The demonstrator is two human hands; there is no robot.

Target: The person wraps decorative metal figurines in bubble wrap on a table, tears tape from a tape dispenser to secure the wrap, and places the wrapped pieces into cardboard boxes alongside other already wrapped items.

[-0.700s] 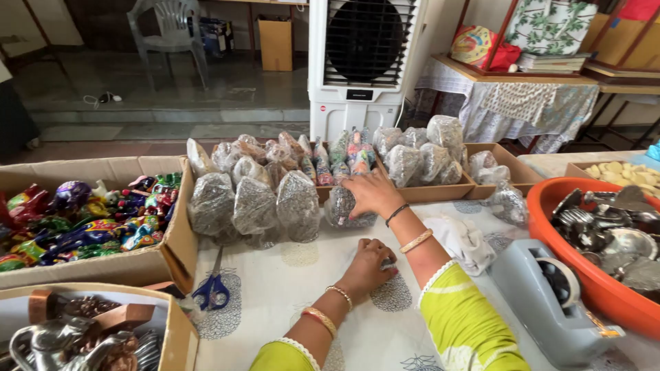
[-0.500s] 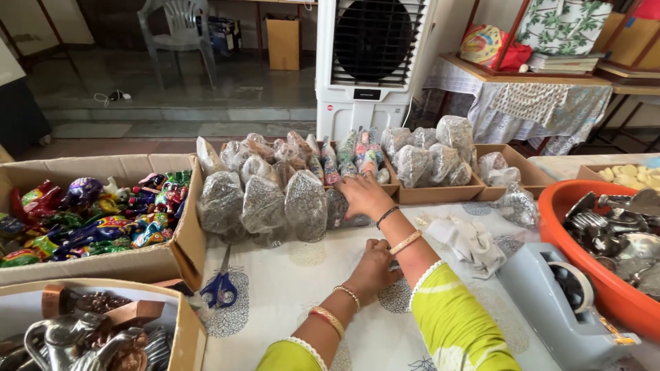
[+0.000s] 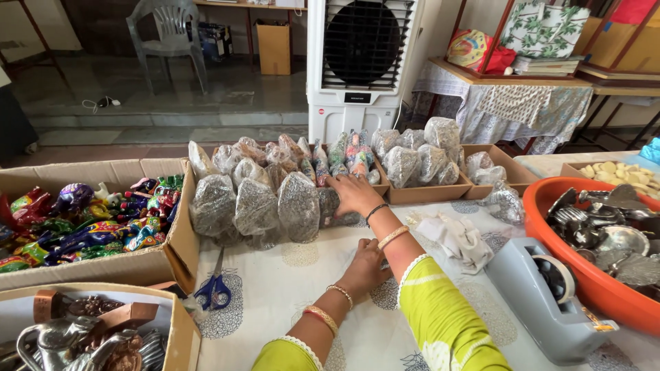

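Right hand [image 3: 354, 194] is reaching forward, fingers spread and resting on a clear packet [image 3: 328, 205] propped upright against the packet row to steady it, while left hand [image 3: 368, 264] is lying flat, released, on the tablecloth [image 3: 275, 275], bracing.

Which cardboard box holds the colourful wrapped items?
The cardboard box at far left: it is filled with bright foil-wrapped pieces. The others hold clear packets or metal pieces.

Bare table [image 3: 289, 302] at lower centre gives room; packets [image 3: 256, 206] block above, scissors [image 3: 214, 292] left, tape dispenser [image 3: 550, 302] right.
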